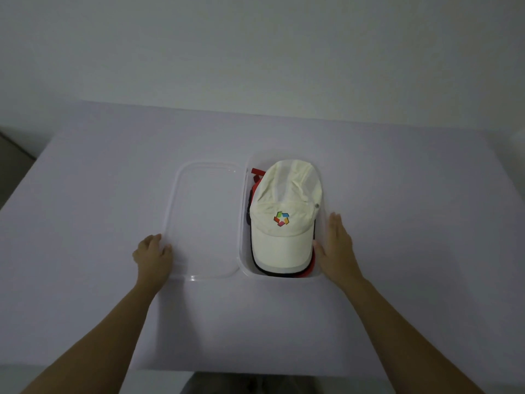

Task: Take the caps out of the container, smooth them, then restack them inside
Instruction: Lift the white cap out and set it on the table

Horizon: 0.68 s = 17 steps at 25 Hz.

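My right hand (338, 245) lies spread against the container (244, 211) wall, left hand (153, 254) loosely curled on the lid (204, 217); I'd lift the cream cap (287, 223) by its brim, steadily.

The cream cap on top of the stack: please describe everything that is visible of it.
The cream cap is thin, light fabric with mesh-like panels on the crown and a multicoloured logo on the front. It lies on top of the stack in the clear container, brim toward the person, crown slightly creased. Red and dark caps show beneath. The right hand rests beside it; its thumb is by the brim.
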### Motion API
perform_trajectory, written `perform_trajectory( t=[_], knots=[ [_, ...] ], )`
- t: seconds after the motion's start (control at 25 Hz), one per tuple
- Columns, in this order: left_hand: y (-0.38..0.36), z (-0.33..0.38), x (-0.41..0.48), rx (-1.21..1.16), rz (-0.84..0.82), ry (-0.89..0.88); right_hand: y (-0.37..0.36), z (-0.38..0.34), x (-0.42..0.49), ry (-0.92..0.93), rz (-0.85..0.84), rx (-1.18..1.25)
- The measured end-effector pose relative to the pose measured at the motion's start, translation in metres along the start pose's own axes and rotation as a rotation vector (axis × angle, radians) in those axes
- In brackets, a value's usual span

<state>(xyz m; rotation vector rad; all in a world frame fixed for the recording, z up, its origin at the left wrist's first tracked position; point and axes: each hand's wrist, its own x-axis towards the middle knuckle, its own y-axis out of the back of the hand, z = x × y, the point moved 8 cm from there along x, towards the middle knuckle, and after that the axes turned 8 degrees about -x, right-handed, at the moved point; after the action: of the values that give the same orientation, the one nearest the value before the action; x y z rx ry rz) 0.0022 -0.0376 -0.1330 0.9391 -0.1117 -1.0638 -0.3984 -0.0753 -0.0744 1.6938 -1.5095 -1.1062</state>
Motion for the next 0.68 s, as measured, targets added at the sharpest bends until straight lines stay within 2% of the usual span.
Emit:
perform_trajectory(
  t=[0.04, 0.08, 0.16, 0.24, 0.28, 0.36, 0.48, 0.56, 0.68],
  knots=[
    [0.000, 0.005, -0.002, 0.014, 0.031, -0.009, 0.008, -0.017, -0.001, 0.123, 0.068, -0.073],
    [0.001, 0.017, -0.007, 0.002, 0.068, -0.035, 0.010, -0.034, -0.001, 0.254, 0.068, -0.111],
    [-0.006, 0.060, -0.018, -0.110, 0.101, -0.150, -0.004, -0.060, -0.003, 0.412, -0.140, -0.231],
    [-0.027, 0.114, -0.033, -0.211, 0.023, -0.282, -0.024, -0.062, -0.002, 0.383, -0.370, -0.425],
    [-0.042, 0.136, -0.039, -0.245, -0.037, -0.331, -0.028, -0.060, 0.002, 0.360, -0.420, -0.504],
    [-0.071, 0.163, -0.050, -0.263, -0.147, -0.321, -0.028, -0.063, 0.009, 0.369, -0.445, -0.647],
    [-0.098, 0.166, -0.062, -0.266, -0.241, -0.197, -0.023, -0.075, 0.013, 0.463, -0.380, -0.853],
    [-0.097, 0.161, -0.066, -0.265, -0.222, -0.144, -0.024, -0.078, 0.010, 0.479, -0.422, -0.836],
    [-0.094, 0.161, -0.068, -0.285, -0.195, -0.112, -0.017, -0.078, 0.005, 0.421, -0.541, -0.641]
  ],
)
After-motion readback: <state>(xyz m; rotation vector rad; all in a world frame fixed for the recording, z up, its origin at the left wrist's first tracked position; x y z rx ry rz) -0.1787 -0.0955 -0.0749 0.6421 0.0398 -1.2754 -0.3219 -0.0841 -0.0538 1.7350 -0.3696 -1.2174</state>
